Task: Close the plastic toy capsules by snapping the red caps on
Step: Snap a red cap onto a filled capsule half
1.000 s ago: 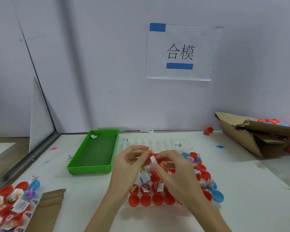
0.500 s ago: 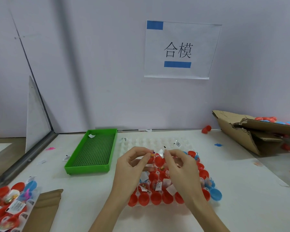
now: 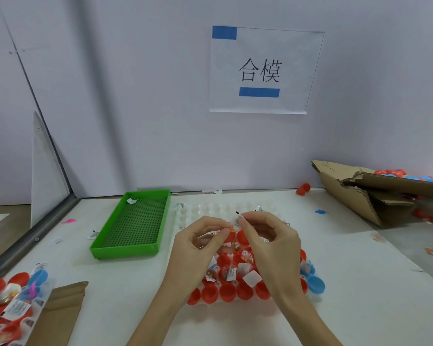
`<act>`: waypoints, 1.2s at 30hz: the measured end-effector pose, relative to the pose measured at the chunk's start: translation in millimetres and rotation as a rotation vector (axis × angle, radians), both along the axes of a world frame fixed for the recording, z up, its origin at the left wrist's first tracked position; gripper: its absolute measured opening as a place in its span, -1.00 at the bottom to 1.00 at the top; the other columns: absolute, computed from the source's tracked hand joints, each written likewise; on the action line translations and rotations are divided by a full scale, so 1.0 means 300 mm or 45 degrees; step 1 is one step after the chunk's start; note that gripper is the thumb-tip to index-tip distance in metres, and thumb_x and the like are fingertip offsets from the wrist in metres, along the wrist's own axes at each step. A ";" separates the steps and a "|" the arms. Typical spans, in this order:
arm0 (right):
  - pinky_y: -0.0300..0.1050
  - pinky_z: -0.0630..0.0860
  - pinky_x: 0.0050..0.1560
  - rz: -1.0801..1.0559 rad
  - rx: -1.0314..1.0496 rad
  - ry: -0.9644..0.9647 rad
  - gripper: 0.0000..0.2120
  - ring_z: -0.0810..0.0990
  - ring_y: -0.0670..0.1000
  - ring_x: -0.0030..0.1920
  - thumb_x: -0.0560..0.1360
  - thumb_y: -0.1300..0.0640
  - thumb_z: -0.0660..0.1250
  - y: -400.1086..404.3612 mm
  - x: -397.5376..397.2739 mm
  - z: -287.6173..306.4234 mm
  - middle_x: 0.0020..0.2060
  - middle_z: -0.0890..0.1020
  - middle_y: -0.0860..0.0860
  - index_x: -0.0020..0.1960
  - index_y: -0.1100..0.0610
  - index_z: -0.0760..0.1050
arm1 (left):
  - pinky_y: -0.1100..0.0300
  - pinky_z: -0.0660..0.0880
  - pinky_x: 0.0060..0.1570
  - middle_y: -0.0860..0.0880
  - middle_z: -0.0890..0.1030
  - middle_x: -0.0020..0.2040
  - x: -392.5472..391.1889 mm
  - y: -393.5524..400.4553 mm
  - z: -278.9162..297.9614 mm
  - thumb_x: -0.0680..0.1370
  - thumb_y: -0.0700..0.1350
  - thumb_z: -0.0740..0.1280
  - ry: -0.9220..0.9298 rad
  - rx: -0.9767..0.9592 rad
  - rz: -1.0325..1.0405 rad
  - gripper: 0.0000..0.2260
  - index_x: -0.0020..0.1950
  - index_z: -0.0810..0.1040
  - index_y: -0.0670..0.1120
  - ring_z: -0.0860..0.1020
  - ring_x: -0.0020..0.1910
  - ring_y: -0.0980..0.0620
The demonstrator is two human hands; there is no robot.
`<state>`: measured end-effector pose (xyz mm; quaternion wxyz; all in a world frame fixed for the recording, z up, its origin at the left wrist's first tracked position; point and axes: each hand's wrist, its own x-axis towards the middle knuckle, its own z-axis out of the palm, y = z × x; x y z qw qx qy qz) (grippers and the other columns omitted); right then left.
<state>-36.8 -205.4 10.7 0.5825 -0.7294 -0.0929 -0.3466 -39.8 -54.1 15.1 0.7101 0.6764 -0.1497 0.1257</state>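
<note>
A clear plastic tray [image 3: 205, 208] on the white table holds rows of red capsule halves [image 3: 226, 293], several with small bagged toys and white labels in them. Above its middle, my left hand [image 3: 198, 248] and my right hand [image 3: 268, 243] meet fingertip to fingertip. Together they pinch a small clear toy packet [image 3: 235, 224] with a white label and an orange bit inside. The packet sits a little above the red halves. A blue capsule half [image 3: 315, 284] lies at the tray's right edge.
A green perforated tray [image 3: 135, 223] sits left of the capsule tray. A torn cardboard box [image 3: 360, 193] with red and blue caps stands at the right. More capsules in a bag [image 3: 13, 298] and a cardboard flap [image 3: 58, 310] lie at the front left. A loose red cap [image 3: 303, 189] rests by the wall.
Both hands have lifted slightly and drawn apart a little, bringing the small packet up between their fingertips. The capsule tray has not moved.
</note>
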 end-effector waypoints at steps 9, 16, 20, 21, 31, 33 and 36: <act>-0.41 0.57 -0.10 0.244 0.006 0.106 -0.92 0.70 -0.17 -0.04 0.40 -0.13 0.45 -0.003 0.000 0.014 -0.16 0.71 -0.27 -0.15 -0.33 0.66 | 0.16 0.68 -0.06 -0.03 0.76 0.01 0.010 0.007 -0.007 0.59 -0.21 0.47 0.013 -0.054 0.027 -0.80 0.09 0.73 0.09 0.75 -0.02 -0.04; -0.47 0.52 -0.02 0.417 -0.171 0.278 -0.77 0.63 -0.27 0.11 0.55 -0.08 0.39 -0.016 0.005 0.036 0.00 0.66 -0.36 0.15 -0.37 0.59 | 0.15 0.68 -0.04 -0.10 0.75 -0.06 0.021 0.016 -0.009 0.55 -0.17 0.51 0.051 -0.192 0.106 -0.96 -0.07 0.73 -0.05 0.76 -0.06 -0.09; -0.45 0.54 -0.01 0.289 -0.270 0.307 -0.60 0.63 -0.30 0.05 0.51 0.10 0.51 -0.012 0.008 0.017 -0.05 0.66 -0.34 0.24 -0.23 0.50 | 0.10 0.69 -0.03 -0.09 0.75 -0.06 0.020 0.016 -0.007 0.51 -0.07 0.53 0.066 -0.164 0.120 -0.93 -0.08 0.70 -0.05 0.75 -0.06 -0.13; -0.44 0.55 0.00 0.274 -0.244 0.306 -0.64 0.65 -0.29 0.04 0.51 0.09 0.51 -0.014 0.010 0.012 -0.07 0.67 -0.33 0.22 -0.20 0.52 | 0.12 0.69 -0.08 -0.11 0.74 -0.06 0.019 0.016 -0.003 0.51 -0.07 0.52 0.069 -0.177 0.110 -0.90 -0.08 0.69 -0.08 0.75 -0.07 -0.15; -0.41 0.57 0.00 0.258 -0.163 0.255 -0.79 0.68 -0.24 0.01 0.49 0.08 0.52 -0.028 0.015 0.017 -0.08 0.70 -0.28 0.07 -0.13 0.60 | 0.22 0.63 -0.07 0.04 0.66 -0.14 0.036 0.061 -0.005 0.60 -0.21 0.45 -0.077 0.171 0.086 -0.91 -0.08 0.61 -0.08 0.66 -0.07 0.07; -0.43 0.56 -0.03 0.261 -0.150 0.230 -0.79 0.68 -0.24 0.00 0.48 0.08 0.52 -0.028 0.014 0.015 -0.11 0.70 -0.30 0.04 -0.15 0.60 | 0.24 0.62 -0.03 0.03 0.67 -0.12 0.035 0.062 -0.007 0.60 -0.21 0.45 -0.106 0.218 0.075 -0.89 -0.09 0.61 -0.04 0.67 -0.03 0.05; -0.44 0.55 -0.04 0.267 -0.066 0.202 -0.83 0.69 -0.22 0.01 0.47 0.02 0.50 -0.024 0.011 0.016 -0.09 0.69 -0.31 0.03 -0.14 0.62 | 0.28 0.59 0.02 0.06 0.69 -0.09 0.031 0.051 -0.005 0.59 -0.17 0.47 -0.101 0.193 0.084 -0.86 -0.11 0.63 0.05 0.67 0.02 0.05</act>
